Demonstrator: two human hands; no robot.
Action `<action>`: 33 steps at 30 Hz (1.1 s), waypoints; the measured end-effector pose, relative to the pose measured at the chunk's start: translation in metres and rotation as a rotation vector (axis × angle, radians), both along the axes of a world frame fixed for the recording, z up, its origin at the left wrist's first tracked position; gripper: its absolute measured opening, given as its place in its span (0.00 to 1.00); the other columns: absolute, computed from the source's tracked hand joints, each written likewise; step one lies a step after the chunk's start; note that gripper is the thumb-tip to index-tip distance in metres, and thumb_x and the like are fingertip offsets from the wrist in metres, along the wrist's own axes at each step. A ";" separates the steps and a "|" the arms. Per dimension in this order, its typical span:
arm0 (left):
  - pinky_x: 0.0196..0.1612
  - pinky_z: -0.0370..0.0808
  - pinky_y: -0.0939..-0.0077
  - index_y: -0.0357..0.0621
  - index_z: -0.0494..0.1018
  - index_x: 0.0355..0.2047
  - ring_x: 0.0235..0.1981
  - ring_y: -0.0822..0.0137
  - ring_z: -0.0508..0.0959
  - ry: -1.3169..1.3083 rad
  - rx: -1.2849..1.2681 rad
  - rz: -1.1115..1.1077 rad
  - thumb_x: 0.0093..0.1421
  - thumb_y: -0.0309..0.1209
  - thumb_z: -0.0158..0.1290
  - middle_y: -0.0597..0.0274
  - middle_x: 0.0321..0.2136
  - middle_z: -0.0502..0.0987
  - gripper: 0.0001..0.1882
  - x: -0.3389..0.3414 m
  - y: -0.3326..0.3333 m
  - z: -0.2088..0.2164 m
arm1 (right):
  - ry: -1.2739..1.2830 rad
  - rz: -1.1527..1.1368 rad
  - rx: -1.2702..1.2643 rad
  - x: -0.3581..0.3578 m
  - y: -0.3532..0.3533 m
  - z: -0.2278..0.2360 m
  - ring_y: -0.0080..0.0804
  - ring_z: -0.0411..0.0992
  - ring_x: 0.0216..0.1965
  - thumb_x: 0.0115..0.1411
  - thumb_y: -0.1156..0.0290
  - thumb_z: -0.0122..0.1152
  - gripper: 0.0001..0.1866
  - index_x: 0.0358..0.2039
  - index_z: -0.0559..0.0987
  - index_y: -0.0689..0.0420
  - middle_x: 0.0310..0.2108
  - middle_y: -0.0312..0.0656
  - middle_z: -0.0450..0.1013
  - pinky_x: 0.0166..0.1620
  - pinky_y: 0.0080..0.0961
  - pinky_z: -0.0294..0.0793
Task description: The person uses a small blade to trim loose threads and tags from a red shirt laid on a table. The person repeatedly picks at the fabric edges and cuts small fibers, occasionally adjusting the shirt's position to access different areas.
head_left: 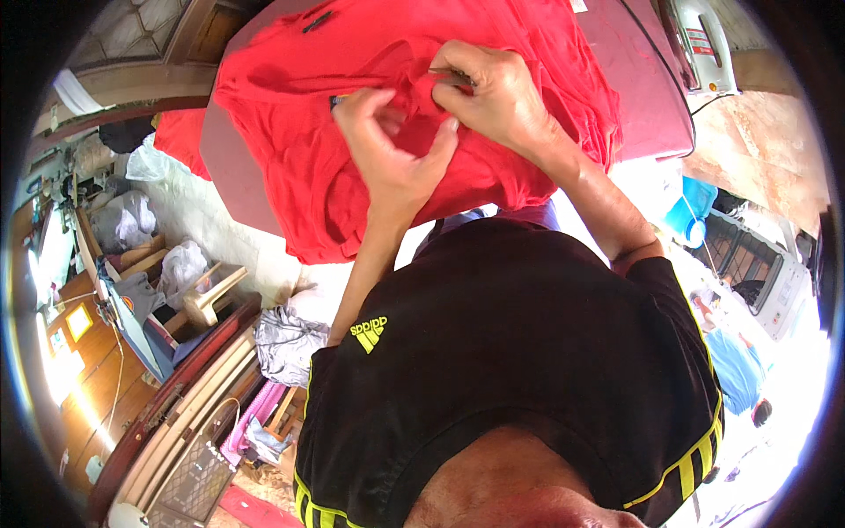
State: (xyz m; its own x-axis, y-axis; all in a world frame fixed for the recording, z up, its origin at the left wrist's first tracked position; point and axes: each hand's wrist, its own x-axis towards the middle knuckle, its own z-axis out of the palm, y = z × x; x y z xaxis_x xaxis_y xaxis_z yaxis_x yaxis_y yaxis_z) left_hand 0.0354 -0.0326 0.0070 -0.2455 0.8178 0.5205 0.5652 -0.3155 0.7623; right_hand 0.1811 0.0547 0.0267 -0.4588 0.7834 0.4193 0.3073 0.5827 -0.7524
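A bright red garment (308, 176), soft and bunched in folds, lies spread over the table in front of me. Above its middle is my left hand (392, 154), thumb and fingers apart, slightly blurred. Beside it, my right hand (502, 97) is closed in a pinch around a small, thin, dark metal tool (459, 77); most of the tool is hidden by the fingers, so its kind is unclear. Next to my left fingertips a small dark label (337, 101) shows on the red cloth. A short dark object (317, 21) lies on the fabric farther off.
The pinkish-red table (242, 176) shows around the cloth. A white machine (704, 48) stands at its far right, with a black cable (660, 53) running along that side. Wooden frames (211, 295) and plastic bags (128, 220) crowd the left. A blue container (691, 207) is at right.
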 end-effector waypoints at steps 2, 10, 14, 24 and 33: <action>0.38 0.71 0.70 0.41 0.63 0.48 0.35 0.62 0.71 0.073 0.072 0.015 0.44 0.26 0.67 0.53 0.41 0.65 0.32 0.002 0.015 -0.008 | -0.054 -0.002 0.074 0.000 0.009 0.003 0.47 0.77 0.29 0.51 0.69 0.63 0.09 0.34 0.78 0.55 0.26 0.43 0.76 0.32 0.39 0.76; 0.35 0.69 0.77 0.31 0.75 0.31 0.27 0.69 0.73 -0.080 -0.230 -0.140 0.53 0.19 0.51 0.61 0.27 0.75 0.06 -0.020 0.029 0.005 | -0.245 0.437 -0.292 0.026 0.056 0.007 0.27 0.71 0.35 0.64 0.66 0.60 0.12 0.40 0.78 0.62 0.32 0.39 0.74 0.41 0.25 0.71; 0.30 0.60 0.83 0.31 0.75 0.30 0.27 0.80 0.64 -0.441 -0.383 -0.268 0.56 0.20 0.48 0.72 0.24 0.67 0.07 -0.031 0.033 0.005 | -0.196 0.489 -0.564 0.032 0.085 -0.016 0.24 0.69 0.36 0.67 0.63 0.56 0.13 0.43 0.77 0.59 0.33 0.33 0.72 0.42 0.24 0.70; 0.27 0.51 0.80 0.39 0.62 0.21 0.24 0.80 0.55 -0.476 -0.392 -0.240 0.59 0.24 0.47 0.74 0.22 0.57 0.10 -0.025 0.034 0.006 | -0.085 0.451 -0.239 0.016 0.051 -0.009 0.19 0.69 0.37 0.63 0.68 0.60 0.12 0.43 0.78 0.62 0.34 0.32 0.74 0.45 0.20 0.70; 0.28 0.54 0.78 0.42 0.60 0.21 0.23 0.77 0.57 -0.456 -0.404 -0.260 0.59 0.27 0.48 0.72 0.20 0.57 0.11 -0.027 0.036 0.009 | -0.007 0.600 -0.532 0.018 0.067 -0.008 0.16 0.58 0.29 0.62 0.66 0.58 0.10 0.35 0.76 0.61 0.29 0.29 0.67 0.34 0.20 0.61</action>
